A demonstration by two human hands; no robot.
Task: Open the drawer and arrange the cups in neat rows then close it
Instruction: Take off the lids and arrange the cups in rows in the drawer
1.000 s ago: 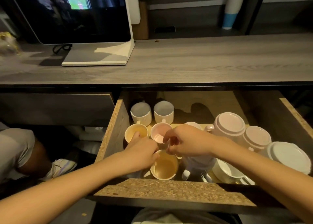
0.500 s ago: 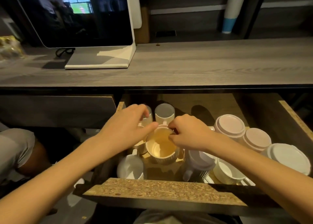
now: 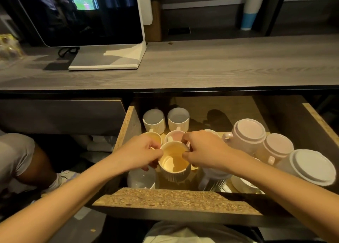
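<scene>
The drawer (image 3: 172, 198) stands pulled out under the desk. My left hand (image 3: 139, 152) and my right hand (image 3: 201, 151) both grip the rim of a ribbed yellow cup (image 3: 174, 162), upright near the drawer's front left. Behind it stand a yellow cup (image 3: 155, 137) and a pink cup (image 3: 175, 135), and two white cups (image 3: 154, 118) (image 3: 178, 117) at the back. Three upturned mugs (image 3: 248, 132) (image 3: 278, 146) (image 3: 311, 167) lie in a slanted line on the right. A white cup (image 3: 141, 178) sits at the front left.
A monitor on a white stand (image 3: 104, 62) sits on the grey desk top (image 3: 220, 66). A white and blue tumbler (image 3: 252, 9) stands on the back shelf. A person's leg and shoe (image 3: 60, 180) are left of the drawer. The drawer's back middle (image 3: 211, 114) is bare.
Both hands drew back toward the drawer's front with the yellow cup between them. The back row of cups, hidden by my left hand before, shows again.
</scene>
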